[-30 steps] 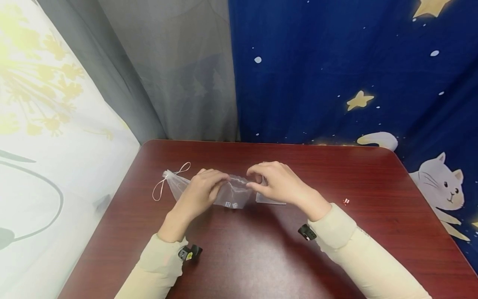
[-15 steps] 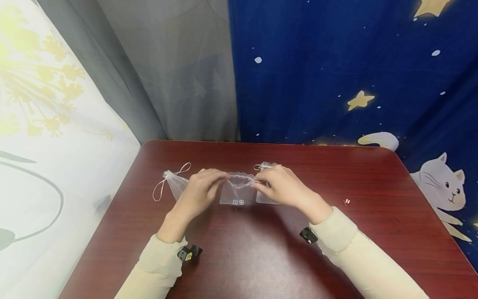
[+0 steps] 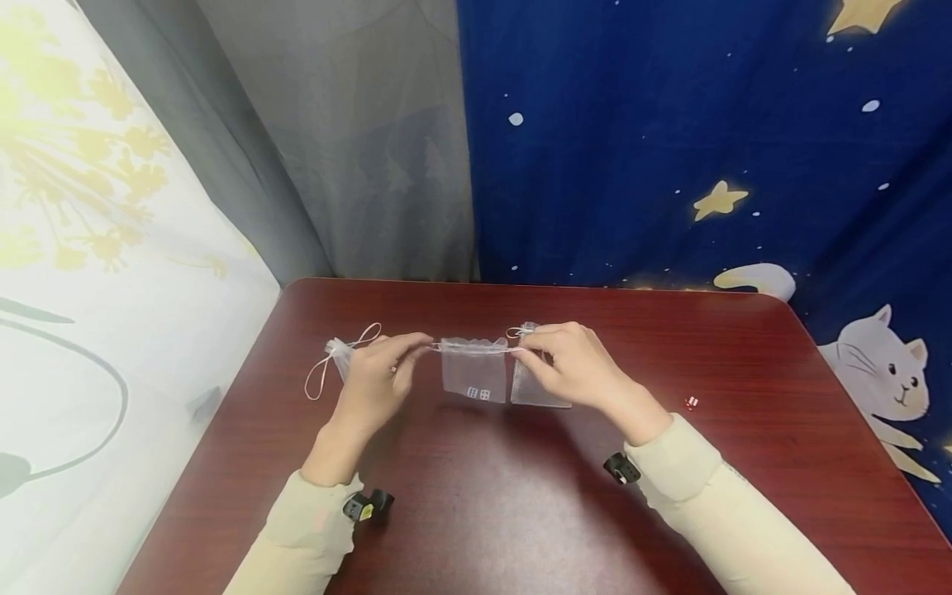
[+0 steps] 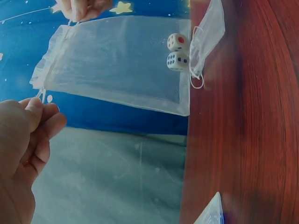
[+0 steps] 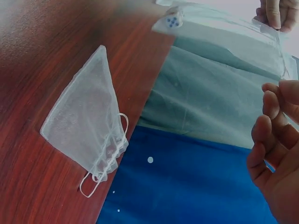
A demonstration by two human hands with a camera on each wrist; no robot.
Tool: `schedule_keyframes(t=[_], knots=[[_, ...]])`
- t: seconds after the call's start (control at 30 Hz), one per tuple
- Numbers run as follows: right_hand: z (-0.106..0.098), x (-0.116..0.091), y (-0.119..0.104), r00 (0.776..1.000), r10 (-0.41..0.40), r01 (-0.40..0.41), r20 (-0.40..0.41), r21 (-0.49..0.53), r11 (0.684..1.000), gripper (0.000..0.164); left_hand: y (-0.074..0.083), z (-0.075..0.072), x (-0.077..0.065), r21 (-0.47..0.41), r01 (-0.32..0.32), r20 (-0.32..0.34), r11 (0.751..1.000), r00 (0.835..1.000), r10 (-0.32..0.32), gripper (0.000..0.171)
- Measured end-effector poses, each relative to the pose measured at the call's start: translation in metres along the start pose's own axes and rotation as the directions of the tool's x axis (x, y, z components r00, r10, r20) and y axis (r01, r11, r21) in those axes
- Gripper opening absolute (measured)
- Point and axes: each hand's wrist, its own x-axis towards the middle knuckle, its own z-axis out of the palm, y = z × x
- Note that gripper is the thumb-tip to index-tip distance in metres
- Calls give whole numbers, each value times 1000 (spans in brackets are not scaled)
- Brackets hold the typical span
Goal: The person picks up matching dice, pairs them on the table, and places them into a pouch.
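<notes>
Near the table's far edge (image 3: 632,292), parted hands (image 3: 374,376) (image 3: 571,361) pinch a bag's (image 3: 473,373) drawstring (image 3: 479,351).

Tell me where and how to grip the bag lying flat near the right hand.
Pinch the flat bag at its ruffled drawstring mouth, coming from above at the far end, probably with the right hand once free. The mouth is gathered into folds, while the rest lies flat on the table, likely offering little purchase.

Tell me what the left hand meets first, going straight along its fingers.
Likely the near top corner of the bag holding two dice; the left hand pinches that bag's drawstring. Depth is uncertain.
</notes>
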Motion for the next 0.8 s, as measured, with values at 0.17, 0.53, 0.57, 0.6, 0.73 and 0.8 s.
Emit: schedule_keyframes(t=[0.17,0.53,0.57,0.6,0.73,0.8], knots=[[0,-3,2,999,29,-29,12,-47,998,19,-4,-6,-5,55,22,-19,998,1000,-21,16],[-1,-8,7,990,141,-140,-2,-85,986,17,-10,-21,-16,124,62,-66,990,996,-54,17],[-1,-8,7,989,147,-146,1,-86,986,17,-10,-22,-17,127,64,-61,990,997,-56,17],[0,-8,8,989,151,-150,2,-87,985,16,-11,-22,-19,131,65,-55,989,997,-58,16],[5,-7,10,988,154,-152,11,-81,985,19,-11,-27,-26,117,82,-18,990,997,-81,15],[9,-5,11,987,158,-156,18,-78,985,21,-12,-29,-29,108,99,3,989,995,-100,15]])
